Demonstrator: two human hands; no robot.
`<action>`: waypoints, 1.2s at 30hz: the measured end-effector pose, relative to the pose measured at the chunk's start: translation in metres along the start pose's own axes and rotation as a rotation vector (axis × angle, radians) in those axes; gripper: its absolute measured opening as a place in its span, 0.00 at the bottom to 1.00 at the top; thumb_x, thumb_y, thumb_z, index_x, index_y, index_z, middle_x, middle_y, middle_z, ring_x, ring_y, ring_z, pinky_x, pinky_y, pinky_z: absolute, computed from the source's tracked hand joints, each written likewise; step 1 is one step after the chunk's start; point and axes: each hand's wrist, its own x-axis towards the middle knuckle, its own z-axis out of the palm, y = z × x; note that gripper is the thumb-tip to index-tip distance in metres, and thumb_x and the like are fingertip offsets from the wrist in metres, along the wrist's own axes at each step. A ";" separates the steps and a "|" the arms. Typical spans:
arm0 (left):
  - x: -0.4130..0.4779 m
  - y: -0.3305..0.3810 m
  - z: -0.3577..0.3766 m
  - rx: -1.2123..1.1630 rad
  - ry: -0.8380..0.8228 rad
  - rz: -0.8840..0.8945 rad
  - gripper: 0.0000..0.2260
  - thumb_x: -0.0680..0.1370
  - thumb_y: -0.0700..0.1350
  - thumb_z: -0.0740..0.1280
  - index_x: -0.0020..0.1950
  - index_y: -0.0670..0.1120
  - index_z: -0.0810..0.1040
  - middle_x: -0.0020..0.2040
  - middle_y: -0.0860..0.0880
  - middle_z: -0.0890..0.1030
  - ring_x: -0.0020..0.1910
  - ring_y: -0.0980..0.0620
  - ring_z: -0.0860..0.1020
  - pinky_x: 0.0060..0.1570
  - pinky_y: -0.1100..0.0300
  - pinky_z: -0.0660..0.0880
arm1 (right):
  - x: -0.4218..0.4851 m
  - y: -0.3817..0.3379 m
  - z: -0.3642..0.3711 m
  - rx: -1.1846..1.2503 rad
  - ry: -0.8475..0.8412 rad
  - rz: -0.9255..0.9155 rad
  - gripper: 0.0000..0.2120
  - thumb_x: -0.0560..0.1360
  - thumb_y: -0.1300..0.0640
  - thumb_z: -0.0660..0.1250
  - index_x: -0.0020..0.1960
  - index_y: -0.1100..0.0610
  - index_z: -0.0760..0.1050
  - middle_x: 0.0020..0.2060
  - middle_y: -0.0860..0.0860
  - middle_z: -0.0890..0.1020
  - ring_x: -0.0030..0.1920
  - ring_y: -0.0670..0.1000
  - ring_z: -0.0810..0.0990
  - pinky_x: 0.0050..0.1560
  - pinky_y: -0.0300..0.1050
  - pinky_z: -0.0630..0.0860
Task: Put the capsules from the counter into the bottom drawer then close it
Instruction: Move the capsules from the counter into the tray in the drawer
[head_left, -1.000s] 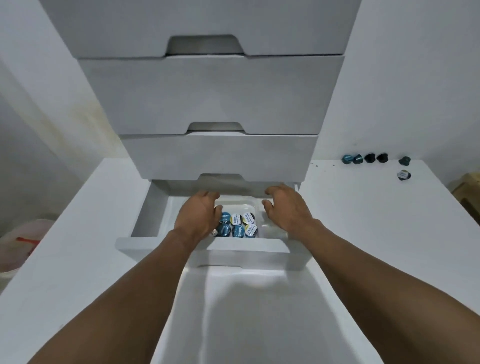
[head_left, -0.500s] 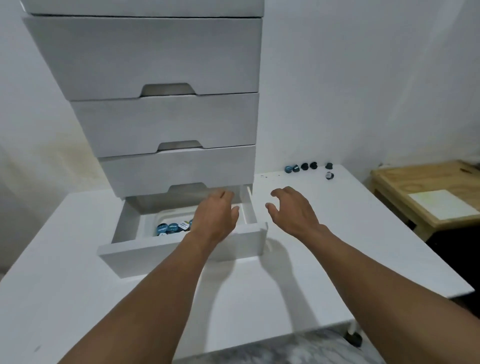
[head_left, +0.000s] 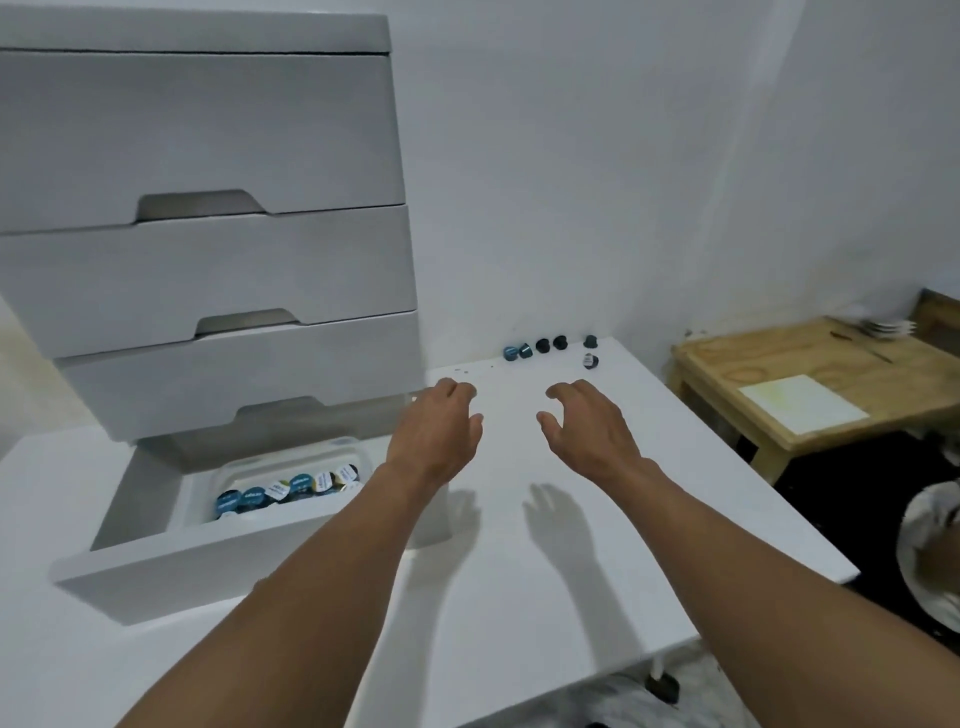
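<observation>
My left hand and right hand are now out of the bottom drawer, both empty with fingers loosely spread, heading for the loose capsules right of it. More to load.

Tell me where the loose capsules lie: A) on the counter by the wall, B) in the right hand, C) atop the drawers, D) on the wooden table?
A: six capsules sit on the counter near the wall, beyond the empty left hand and right hand.
</observation>
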 end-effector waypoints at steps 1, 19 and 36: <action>0.011 0.004 0.008 0.002 -0.003 -0.005 0.16 0.79 0.47 0.60 0.65 0.44 0.72 0.62 0.45 0.75 0.58 0.44 0.75 0.55 0.51 0.73 | 0.010 0.011 0.000 0.000 -0.002 -0.005 0.19 0.78 0.52 0.61 0.67 0.58 0.70 0.61 0.54 0.75 0.60 0.55 0.74 0.58 0.46 0.69; 0.233 0.098 0.179 -0.029 -0.130 -0.175 0.17 0.79 0.48 0.61 0.67 0.45 0.71 0.64 0.47 0.74 0.57 0.46 0.76 0.55 0.54 0.73 | 0.233 0.242 0.005 -0.003 -0.150 0.021 0.16 0.79 0.54 0.60 0.66 0.56 0.71 0.60 0.54 0.75 0.60 0.55 0.74 0.57 0.43 0.67; 0.371 0.098 0.298 -0.022 -0.250 -0.091 0.16 0.77 0.47 0.64 0.64 0.46 0.72 0.60 0.46 0.76 0.55 0.44 0.76 0.51 0.52 0.74 | 0.352 0.332 0.064 -0.022 -0.114 0.012 0.12 0.74 0.62 0.65 0.57 0.62 0.77 0.49 0.59 0.80 0.49 0.61 0.78 0.48 0.48 0.72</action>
